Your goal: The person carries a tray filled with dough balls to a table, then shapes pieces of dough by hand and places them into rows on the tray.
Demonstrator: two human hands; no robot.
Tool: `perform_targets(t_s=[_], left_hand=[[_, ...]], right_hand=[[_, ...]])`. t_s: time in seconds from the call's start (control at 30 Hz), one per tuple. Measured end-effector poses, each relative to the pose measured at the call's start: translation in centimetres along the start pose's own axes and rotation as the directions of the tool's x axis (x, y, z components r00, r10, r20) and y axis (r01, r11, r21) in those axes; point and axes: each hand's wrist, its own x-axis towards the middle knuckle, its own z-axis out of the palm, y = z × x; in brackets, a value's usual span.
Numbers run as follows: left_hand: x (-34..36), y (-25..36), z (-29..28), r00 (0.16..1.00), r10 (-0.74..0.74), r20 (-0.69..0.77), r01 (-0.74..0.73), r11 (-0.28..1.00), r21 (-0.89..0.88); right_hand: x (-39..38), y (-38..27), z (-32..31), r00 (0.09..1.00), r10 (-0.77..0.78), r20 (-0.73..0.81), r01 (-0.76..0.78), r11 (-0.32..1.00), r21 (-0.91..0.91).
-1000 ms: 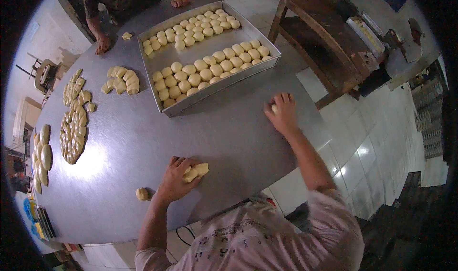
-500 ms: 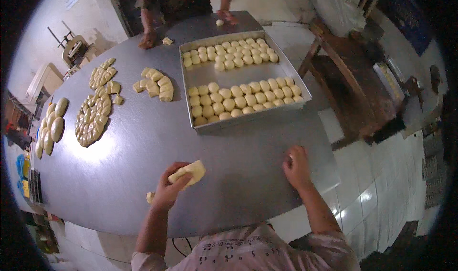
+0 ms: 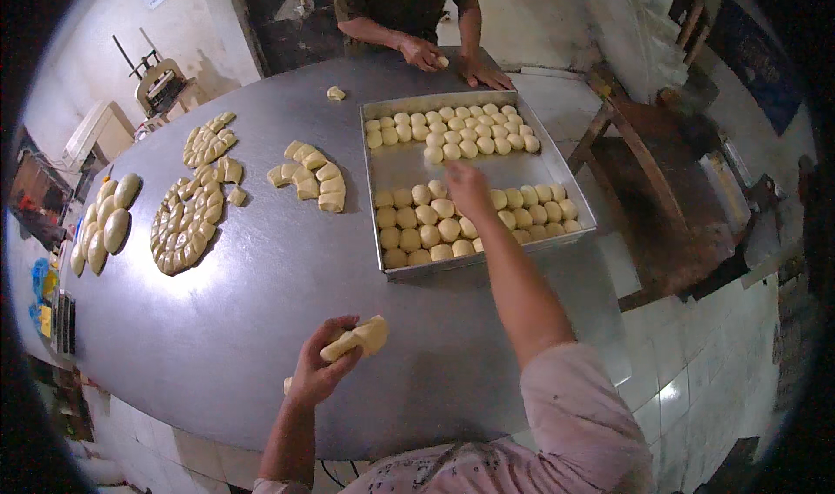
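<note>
- Dough (image 3: 358, 339), a pale, folded lump, is gripped in the left hand (image 3: 323, 359), thumb and fingers closed around it, above the near part of the metal table (image 3: 261, 320).
- The right hand (image 3: 467, 188) reaches into the large metal tray (image 3: 404, 165), over the inner edge of the near rows of balls (image 3: 426, 233). Its fingers are drawn together, pointing down; whether they hold a ball I cannot tell.
- The right forearm crosses the tray's near wall and hides some of those balls. A bare strip of tray separates them from the far rows (image 3: 487, 133).
- A small piece (image 3: 288, 385) shows beside the left wrist, which partly covers it.
- Left of the tray lies a curved strip of cut dough (image 3: 329, 185); farther left, a rounded cut slab (image 3: 187, 229), another cut slab (image 3: 209, 139) just beyond it, and a group of smooth ovals (image 3: 109, 220).
- Across the table, a co-worker (image 3: 404, 7) holds a small ball (image 3: 442, 62) in one hand, the other resting on the tabletop near the tray's far corner. A loose scrap (image 3: 336, 93) lies near that side.
- Right of the table stands a wooden bench (image 3: 652, 155) on the tiled floor (image 3: 687, 407).
</note>
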Motion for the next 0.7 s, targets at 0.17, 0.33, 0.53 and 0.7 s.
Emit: perform_targets(t_s=[0.17,0.33,0.53,0.7], left_hand=[[-1.0,-1.3,-0.6,0.99,0.097,0.107,-0.095,0.995,-0.02],[0.3,-0.7,4.0,0.957,0.171,0.235,-0.265,0.843,0.468],[-1.2,-2.3,-1.2,0.985,-0.005,-0.175,0.049,0.967,0.25],[-1.6,-1.5,1.5,0.981,-0.132,-0.14,0.142,0.988,0.068]], right_hand=[[-12.9,-12.1,-2.6,0.941,-0.131,0.311,-0.126,0.717,0.685],[-25.3,-10.1,-5.1,0.821,0.119,0.559,-0.485,0.661,0.572],[-33.4,-6.7,-13.1,0.968,0.25,0.002,-0.25,0.968,0.016],[-27.7,-1.6,-10.7,0.995,0.031,-0.094,-0.079,0.825,-0.56]])
